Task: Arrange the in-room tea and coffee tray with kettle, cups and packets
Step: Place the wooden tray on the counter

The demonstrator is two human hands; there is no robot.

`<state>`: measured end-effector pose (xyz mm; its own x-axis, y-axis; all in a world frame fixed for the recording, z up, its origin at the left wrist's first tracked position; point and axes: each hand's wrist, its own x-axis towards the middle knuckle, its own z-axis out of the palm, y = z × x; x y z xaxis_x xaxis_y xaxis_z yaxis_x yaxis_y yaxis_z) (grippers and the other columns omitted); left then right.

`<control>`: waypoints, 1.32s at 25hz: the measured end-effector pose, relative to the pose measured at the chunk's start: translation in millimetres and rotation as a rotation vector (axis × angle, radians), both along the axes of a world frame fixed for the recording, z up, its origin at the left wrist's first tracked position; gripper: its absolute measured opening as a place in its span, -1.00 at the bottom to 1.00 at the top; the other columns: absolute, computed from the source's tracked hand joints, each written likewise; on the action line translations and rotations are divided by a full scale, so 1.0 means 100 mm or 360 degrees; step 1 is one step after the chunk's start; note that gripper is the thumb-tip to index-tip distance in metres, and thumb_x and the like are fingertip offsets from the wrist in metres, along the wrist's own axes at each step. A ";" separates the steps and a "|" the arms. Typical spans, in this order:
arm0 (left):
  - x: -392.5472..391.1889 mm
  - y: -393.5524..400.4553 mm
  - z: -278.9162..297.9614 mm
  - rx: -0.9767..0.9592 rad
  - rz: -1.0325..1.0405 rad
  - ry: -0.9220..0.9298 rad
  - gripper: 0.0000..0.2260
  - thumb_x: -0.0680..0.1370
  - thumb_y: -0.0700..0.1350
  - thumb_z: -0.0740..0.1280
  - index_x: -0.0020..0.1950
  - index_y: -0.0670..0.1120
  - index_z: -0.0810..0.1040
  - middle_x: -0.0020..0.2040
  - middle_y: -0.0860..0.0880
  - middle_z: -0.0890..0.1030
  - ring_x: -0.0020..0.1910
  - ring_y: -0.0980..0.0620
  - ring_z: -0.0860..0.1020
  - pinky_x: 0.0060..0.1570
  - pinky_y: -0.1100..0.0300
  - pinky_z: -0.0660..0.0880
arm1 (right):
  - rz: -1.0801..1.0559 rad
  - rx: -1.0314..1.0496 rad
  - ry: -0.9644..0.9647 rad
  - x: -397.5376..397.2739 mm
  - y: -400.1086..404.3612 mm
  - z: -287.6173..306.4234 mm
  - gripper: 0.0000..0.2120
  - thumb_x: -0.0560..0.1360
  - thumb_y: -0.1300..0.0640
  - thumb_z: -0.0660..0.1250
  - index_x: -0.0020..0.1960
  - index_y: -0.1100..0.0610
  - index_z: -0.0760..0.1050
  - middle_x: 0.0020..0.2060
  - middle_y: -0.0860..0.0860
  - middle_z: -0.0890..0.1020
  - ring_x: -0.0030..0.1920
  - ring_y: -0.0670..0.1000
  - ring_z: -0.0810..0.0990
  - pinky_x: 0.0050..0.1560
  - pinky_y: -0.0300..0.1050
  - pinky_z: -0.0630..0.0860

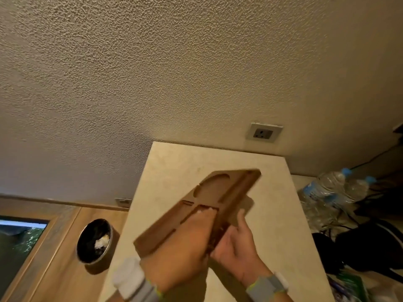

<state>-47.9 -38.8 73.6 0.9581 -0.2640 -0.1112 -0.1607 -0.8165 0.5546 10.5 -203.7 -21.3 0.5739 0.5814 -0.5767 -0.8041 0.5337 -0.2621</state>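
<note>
Head view, only 1 cam. Lower centre of frame: a brown wooden tray (pixel 220 192) w/ cut-out recesses, blurred, held tilted above a pale stone countertop (pixel 281 214); its far corner points toward upper right. Left hand (pixel 181 240), bottom centre, grips the tray's near end, fingers curled over its top face. Right hand (pixel 237 243), just right of it, looks to hold the tray's right edge w/ thumb up, though blur hides the exact grip. Both wrists wear grey bands. Step in hand, judged: set the tray flat & square on the counter, recesses up, near the wall socket (pixel 264 133), upper right, for the kettle. Count: 1 tray, 2 hands, 2 water bottles (pixel 333 190) at right edge, 1 dark round bin (pixel 94 241) lower left. Kettle, cups, packets: 0 visible.
</note>
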 end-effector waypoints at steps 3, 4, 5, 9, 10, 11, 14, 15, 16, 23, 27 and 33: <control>-0.06 -0.21 -0.43 0.0606 -0.0195 0.0421 -0.39 0.70 -0.12 0.21 0.71 0.07 0.05 0.74 -0.01 -0.06 0.71 -0.15 -0.05 0.63 -0.14 -0.13 | -0.0301 -0.0188 0.0042 0.11 -0.54 -0.01 -0.11 0.39 -0.49 0.30 0.42 0.17 0.57 0.33 0.24 0.63 0.33 0.30 0.60 0.36 0.37 0.45; -0.12 -0.18 -0.59 0.0680 -0.0242 0.0381 -0.46 0.71 -0.09 0.18 0.69 0.11 0.15 0.73 -0.02 0.02 0.70 -0.18 0.03 0.62 -0.23 -0.04 | -0.0370 -0.0305 0.0072 0.14 -0.70 -0.04 -0.19 0.43 -0.47 0.30 0.40 0.13 0.58 0.26 0.21 0.66 0.27 0.27 0.62 0.36 0.35 0.45; -0.19 -0.13 -0.74 0.0680 -0.0258 0.0201 -0.51 0.66 -0.02 0.22 0.62 0.13 0.35 0.68 -0.04 0.24 0.64 -0.18 0.26 0.56 -0.30 0.17 | -0.0402 -0.0420 0.0084 0.15 -0.85 -0.06 -0.32 0.49 -0.40 0.31 0.35 0.10 0.58 0.19 0.19 0.70 0.22 0.26 0.63 0.30 0.30 0.50; -0.51 0.24 -1.33 0.1030 -0.0565 0.0008 -0.48 0.43 0.08 0.38 0.41 0.17 0.56 0.41 0.02 0.62 0.38 -0.11 0.60 0.51 -0.26 0.09 | -0.0353 -0.1035 -0.0071 0.09 -1.09 -0.14 -0.74 0.64 -0.01 0.34 0.31 0.02 0.52 0.06 0.09 0.73 -0.03 0.11 0.71 0.20 0.21 0.58; -0.53 0.37 -1.46 0.1097 -0.0658 -0.0032 -0.32 0.37 0.12 0.51 0.48 0.16 0.45 0.51 0.02 0.50 0.49 -0.13 0.49 0.53 -0.28 0.05 | -0.0275 -0.1202 -0.0194 0.05 -1.10 -0.16 -0.70 0.65 0.03 0.34 0.37 -0.01 0.48 0.03 0.06 0.75 -0.02 0.07 0.72 0.15 0.17 0.62; -0.52 0.52 -1.59 0.1088 -0.0743 -0.0068 -0.16 0.30 0.17 0.60 0.55 0.16 0.37 0.61 0.02 0.35 0.55 -0.14 0.41 0.54 -0.32 0.11 | -0.0170 -0.1361 -0.0332 0.02 -1.12 -0.17 -0.67 0.66 0.05 0.34 0.40 -0.06 0.46 0.02 0.02 0.76 -0.01 0.01 0.73 0.03 0.06 0.66; -0.45 0.68 -1.63 0.1023 -0.0818 0.0065 -0.06 0.44 0.13 0.54 0.70 0.21 0.07 0.74 0.03 -0.11 0.62 -0.16 0.21 0.49 -0.35 0.33 | 0.0246 -0.2043 -0.0838 -0.06 -1.20 -0.21 -0.66 0.61 0.02 0.39 0.37 -0.14 0.53 0.17 -0.13 0.69 0.02 -0.20 0.67 -0.09 -0.30 0.55; -0.42 0.68 -1.63 0.0953 -0.0850 0.0035 -0.12 0.51 0.09 0.45 0.70 0.24 -0.01 0.73 0.06 -0.18 0.64 -0.16 0.13 0.49 -0.37 0.28 | 0.0370 -0.2254 -0.0972 -0.09 -1.22 -0.23 -0.64 0.57 0.00 0.42 0.36 -0.14 0.56 0.19 -0.13 0.67 0.05 -0.19 0.64 -0.03 -0.25 0.54; -0.37 0.67 -1.62 0.0832 -0.0862 -0.0020 -0.17 0.56 0.03 0.37 0.69 0.28 -0.06 0.72 0.11 -0.22 0.67 -0.15 0.04 0.51 -0.40 0.12 | 0.0405 -0.2375 -0.1043 -0.12 -1.23 -0.26 -0.63 0.55 0.00 0.46 0.35 -0.14 0.58 0.17 -0.11 0.67 0.07 -0.15 0.63 0.03 -0.16 0.56; -0.13 0.32 -1.56 0.0486 -0.0884 0.0095 -0.35 0.60 -0.05 0.11 0.66 0.29 0.03 0.74 0.08 -0.09 0.67 -0.13 -0.28 0.50 -0.32 -0.40 | 0.0449 -0.2880 -0.1554 -0.30 -1.41 -0.48 -0.35 0.55 0.27 0.41 0.53 -0.19 0.41 0.21 -0.10 0.48 0.09 0.02 0.53 0.08 0.00 0.54; -0.08 -0.02 -1.67 0.0448 -0.0880 0.0040 -0.35 0.54 0.01 0.07 0.64 0.32 0.06 0.73 0.10 -0.04 0.68 -0.13 -0.18 0.53 -0.34 -0.26 | 0.0645 -0.3081 -0.1873 -0.37 -1.65 -0.58 -0.29 0.44 0.48 0.39 0.42 -0.14 0.58 0.45 0.07 0.47 0.33 0.24 0.47 0.27 0.27 0.55; -0.04 -0.43 -1.76 0.0296 -0.0881 -0.0086 -0.41 0.62 0.02 0.11 0.63 0.33 0.07 0.65 0.32 -0.25 0.68 -0.03 -0.20 0.52 -0.27 -0.28 | 0.0668 -0.3202 -0.1720 -0.40 -2.08 -0.63 -0.35 0.50 0.36 0.39 0.43 -0.21 0.52 0.49 0.01 0.42 0.36 0.18 0.47 0.30 0.22 0.56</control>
